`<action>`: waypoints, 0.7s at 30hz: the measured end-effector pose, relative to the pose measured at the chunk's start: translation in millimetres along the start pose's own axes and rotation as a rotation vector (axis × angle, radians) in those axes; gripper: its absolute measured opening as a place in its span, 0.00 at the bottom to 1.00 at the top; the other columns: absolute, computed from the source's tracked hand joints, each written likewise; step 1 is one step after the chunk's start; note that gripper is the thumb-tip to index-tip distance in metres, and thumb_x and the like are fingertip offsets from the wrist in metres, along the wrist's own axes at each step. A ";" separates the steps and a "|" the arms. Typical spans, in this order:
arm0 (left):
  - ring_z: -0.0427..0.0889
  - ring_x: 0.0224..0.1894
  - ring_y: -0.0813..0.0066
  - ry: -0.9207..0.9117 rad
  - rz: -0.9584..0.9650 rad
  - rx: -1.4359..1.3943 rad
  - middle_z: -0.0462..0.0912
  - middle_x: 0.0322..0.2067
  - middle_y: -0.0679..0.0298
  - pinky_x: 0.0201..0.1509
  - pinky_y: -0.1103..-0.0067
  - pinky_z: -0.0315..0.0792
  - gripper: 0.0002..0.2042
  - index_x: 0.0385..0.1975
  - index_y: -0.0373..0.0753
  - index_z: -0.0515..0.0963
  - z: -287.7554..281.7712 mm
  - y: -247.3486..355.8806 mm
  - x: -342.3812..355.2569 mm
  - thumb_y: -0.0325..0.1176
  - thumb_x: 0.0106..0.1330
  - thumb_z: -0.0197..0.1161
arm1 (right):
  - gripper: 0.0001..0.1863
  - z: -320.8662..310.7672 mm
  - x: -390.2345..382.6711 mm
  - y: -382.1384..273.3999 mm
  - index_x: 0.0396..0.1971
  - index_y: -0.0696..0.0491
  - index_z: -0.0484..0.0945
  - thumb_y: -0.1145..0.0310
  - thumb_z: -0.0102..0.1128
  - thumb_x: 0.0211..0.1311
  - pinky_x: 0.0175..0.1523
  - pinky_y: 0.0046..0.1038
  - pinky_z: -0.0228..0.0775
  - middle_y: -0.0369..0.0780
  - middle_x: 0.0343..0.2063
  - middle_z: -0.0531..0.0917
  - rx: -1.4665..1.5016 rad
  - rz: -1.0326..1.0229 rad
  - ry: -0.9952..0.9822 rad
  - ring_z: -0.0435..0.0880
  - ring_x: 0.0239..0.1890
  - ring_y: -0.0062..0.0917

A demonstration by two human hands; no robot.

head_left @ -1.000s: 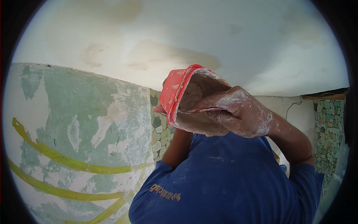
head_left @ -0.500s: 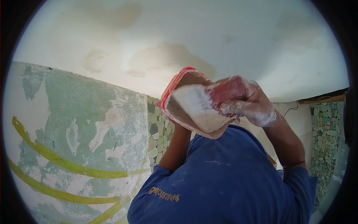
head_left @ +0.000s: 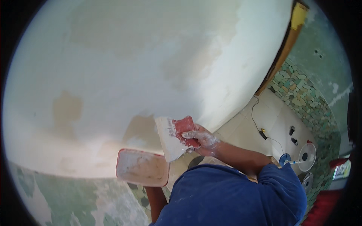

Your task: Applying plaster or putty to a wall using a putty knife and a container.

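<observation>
My right hand (head_left: 205,140), smeared with white, is closed around the red handle of a wide putty knife (head_left: 166,137). Pale filler coats its broad blade, which stands beside the wall, at the upper right of the tub; I cannot tell whether they touch. A shallow red-rimmed plastic tub (head_left: 160,177), thinly streaked with filler inside, is tilted toward me. My left forearm (head_left: 154,199) runs up behind the tub and supports it; the tub hides that hand's fingers.
A large white surface (head_left: 113,67) with beige patches fills the upper view. Peeling green paint (head_left: 71,196) lies lower left. At right are a tiled floor (head_left: 241,130), a black cable (head_left: 253,116), dark sandals (head_left: 292,130), a standing fan (head_left: 307,156) and a stone-mosaic wall (head_left: 298,90).
The view has swung right, bringing the floor and fan in. The putty knife has come out of the tub, and the tub now sits lower left of it.
</observation>
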State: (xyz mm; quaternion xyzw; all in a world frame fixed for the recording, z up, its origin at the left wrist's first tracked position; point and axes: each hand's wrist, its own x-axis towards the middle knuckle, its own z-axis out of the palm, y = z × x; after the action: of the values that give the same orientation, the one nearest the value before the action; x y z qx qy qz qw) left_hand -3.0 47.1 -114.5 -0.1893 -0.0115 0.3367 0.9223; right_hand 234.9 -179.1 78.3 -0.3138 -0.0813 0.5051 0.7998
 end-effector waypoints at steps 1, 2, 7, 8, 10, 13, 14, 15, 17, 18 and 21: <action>0.68 0.65 0.53 -0.005 -0.027 -0.017 0.70 0.63 0.59 0.69 0.48 0.61 0.44 0.67 0.47 0.65 0.1 -1.3 6.6 0.75 0.59 0.51 | 0.14 -1.7 -0.6 -1.3 0.48 0.50 0.77 0.71 0.65 0.63 0.28 0.23 0.75 0.33 0.37 0.85 0.024 0.028 0.023 0.84 0.32 0.17; 0.68 0.65 0.53 0.027 -0.079 0.023 0.70 0.63 0.59 0.69 0.48 0.61 0.44 0.67 0.47 0.65 23.9 54.3 3.0 0.75 0.59 0.51 | 0.14 5.0 4.4 44.9 0.48 0.50 0.77 0.71 0.65 0.63 0.28 0.23 0.75 0.33 0.37 0.85 0.071 -0.029 0.044 0.84 0.32 0.17; 0.68 0.66 0.53 0.048 -0.143 -0.028 0.70 0.64 0.60 0.69 0.48 0.61 0.44 0.67 0.48 0.65 19.5 65.8 11.2 0.75 0.59 0.50 | 0.14 -47.7 16.0 84.9 0.49 0.48 0.77 0.70 0.64 0.65 0.29 0.26 0.76 0.32 0.38 0.85 0.073 -0.145 0.135 0.84 0.34 0.17; 0.68 0.66 0.53 0.055 -0.148 -0.033 0.70 0.64 0.60 0.69 0.48 0.61 0.44 0.67 0.48 0.65 22.2 65.1 15.7 0.75 0.59 0.50 | 0.14 -56.9 18.9 90.2 0.49 0.47 0.77 0.70 0.64 0.64 0.29 0.26 0.77 0.32 0.38 0.85 0.056 -0.185 0.186 0.84 0.34 0.18; 0.68 0.66 0.53 0.067 -0.156 -0.038 0.70 0.64 0.60 0.69 0.48 0.61 0.43 0.67 0.48 0.65 28.1 74.3 29.7 0.75 0.59 0.50 | 0.13 -74.2 23.5 96.7 0.48 0.47 0.78 0.69 0.65 0.64 0.32 0.27 0.79 0.32 0.38 0.85 0.061 -0.210 0.221 0.84 0.36 0.18; 0.68 0.66 0.53 0.087 -0.162 -0.040 0.70 0.64 0.61 0.69 0.47 0.61 0.43 0.68 0.49 0.65 27.1 77.0 38.5 0.75 0.59 0.49 | 0.13 -93.0 29.9 98.7 0.47 0.47 0.79 0.69 0.66 0.63 0.36 0.28 0.80 0.31 0.37 0.85 -0.005 -0.376 0.388 0.84 0.37 0.18; 0.68 0.66 0.53 0.092 -0.161 -0.041 0.69 0.64 0.61 0.69 0.47 0.61 0.43 0.68 0.49 0.65 26.6 76.9 40.0 0.75 0.60 0.49 | 0.12 -101.6 31.4 96.7 0.46 0.49 0.79 0.70 0.67 0.62 0.36 0.27 0.80 0.33 0.36 0.85 -0.040 -0.419 0.397 0.84 0.35 0.19; 0.68 0.66 0.53 0.098 -0.159 -0.042 0.69 0.64 0.61 0.69 0.47 0.61 0.43 0.68 0.49 0.65 23.9 75.9 39.7 0.75 0.60 0.49 | 0.12 -110.1 33.3 93.3 0.45 0.50 0.79 0.70 0.67 0.62 0.36 0.27 0.80 0.33 0.36 0.85 -0.090 -0.481 0.404 0.84 0.35 0.19; 0.67 0.66 0.53 0.114 -0.154 -0.043 0.69 0.65 0.61 0.69 0.47 0.61 0.43 0.68 0.49 0.64 23.8 76.6 43.5 0.75 0.60 0.49 | 0.12 -122.2 35.4 79.7 0.44 0.54 0.79 0.70 0.67 0.62 0.37 0.26 0.80 0.35 0.34 0.84 -0.192 -0.626 0.428 0.82 0.33 0.19; 0.67 0.66 0.53 0.122 -0.150 -0.043 0.69 0.65 0.61 0.69 0.47 0.61 0.43 0.68 0.49 0.64 22.1 83.3 41.7 0.76 0.60 0.48 | 0.13 -127.9 36.7 71.5 0.45 0.54 0.79 0.70 0.68 0.62 0.37 0.26 0.80 0.35 0.35 0.84 -0.231 -0.702 0.491 0.83 0.33 0.19; 0.67 0.66 0.53 0.136 -0.121 -0.037 0.69 0.65 0.62 0.69 0.47 0.61 0.43 0.68 0.50 0.64 21.6 78.3 45.6 0.76 0.60 0.48 | 0.16 -147.8 50.3 35.0 0.51 0.55 0.78 0.70 0.63 0.65 0.38 0.25 0.78 0.35 0.40 0.84 -0.461 -0.915 0.569 0.82 0.39 0.18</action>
State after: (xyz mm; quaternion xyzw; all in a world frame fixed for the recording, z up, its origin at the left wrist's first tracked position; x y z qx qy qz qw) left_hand -19.3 137.9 -127.2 -0.2275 0.0334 0.2667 0.9359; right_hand 298.4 -187.7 -68.2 -0.5360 -0.0980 -0.0263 0.8381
